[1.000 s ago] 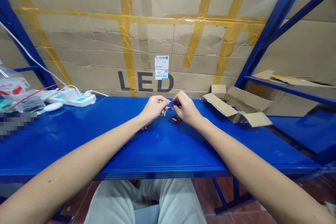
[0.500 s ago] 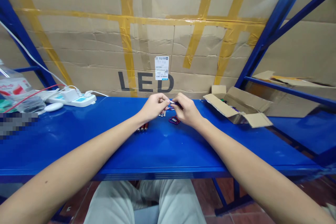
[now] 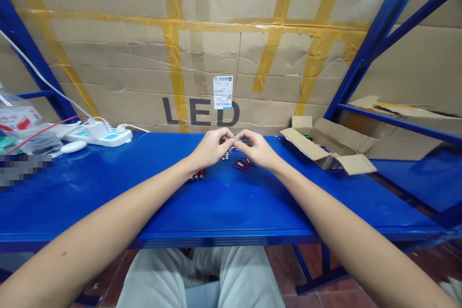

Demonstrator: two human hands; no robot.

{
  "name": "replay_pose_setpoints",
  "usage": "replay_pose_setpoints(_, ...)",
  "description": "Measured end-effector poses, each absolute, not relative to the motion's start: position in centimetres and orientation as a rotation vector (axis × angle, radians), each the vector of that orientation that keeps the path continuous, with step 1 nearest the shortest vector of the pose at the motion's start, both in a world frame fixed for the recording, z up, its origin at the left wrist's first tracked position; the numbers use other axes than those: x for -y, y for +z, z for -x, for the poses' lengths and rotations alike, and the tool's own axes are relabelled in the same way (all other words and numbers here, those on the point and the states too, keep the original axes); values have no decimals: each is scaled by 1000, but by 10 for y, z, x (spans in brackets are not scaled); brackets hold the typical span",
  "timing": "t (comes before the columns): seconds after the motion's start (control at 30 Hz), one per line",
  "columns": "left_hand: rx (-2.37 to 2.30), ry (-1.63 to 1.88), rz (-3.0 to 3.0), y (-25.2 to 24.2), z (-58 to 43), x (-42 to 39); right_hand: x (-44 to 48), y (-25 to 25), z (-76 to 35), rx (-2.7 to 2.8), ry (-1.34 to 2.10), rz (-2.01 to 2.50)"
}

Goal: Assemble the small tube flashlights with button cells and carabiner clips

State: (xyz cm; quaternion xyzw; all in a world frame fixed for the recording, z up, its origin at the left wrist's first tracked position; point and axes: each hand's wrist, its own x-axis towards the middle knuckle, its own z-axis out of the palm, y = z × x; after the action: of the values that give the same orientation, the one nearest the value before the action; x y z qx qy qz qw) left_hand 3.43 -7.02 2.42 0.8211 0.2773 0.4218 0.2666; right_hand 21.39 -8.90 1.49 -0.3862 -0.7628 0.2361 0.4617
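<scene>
My left hand (image 3: 216,145) and my right hand (image 3: 253,147) meet above the far part of the blue table, their fingertips pinched together and touching. Whatever lies between the fingers is hidden. Just below my right hand, several coloured carabiners (image 3: 243,163) lie on the table, red and purple among them. Small silvery pieces (image 3: 225,156) show beside my left fingers, partly covered. Under my left wrist rest several dark red tubes with metal ends (image 3: 197,175), mostly hidden by the forearm.
An open cardboard box (image 3: 327,147) with small things inside stands at the right on the blue table (image 3: 224,207). On the left are a white power strip (image 3: 108,137), a clear plastic bottle (image 3: 27,125) and cables. A large cardboard panel (image 3: 144,67) closes off the back.
My right hand has turned and its fingertips have come against those of my left. The small silver-tipped piece seen between them before is now hidden. More of the carabiners shows.
</scene>
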Motion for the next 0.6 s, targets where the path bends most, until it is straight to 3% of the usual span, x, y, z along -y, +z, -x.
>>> replay_pose_setpoints(0.6, -775, 1150, -2228, 20, -35, 72, 89, 18, -220, 1738, 898, 939)
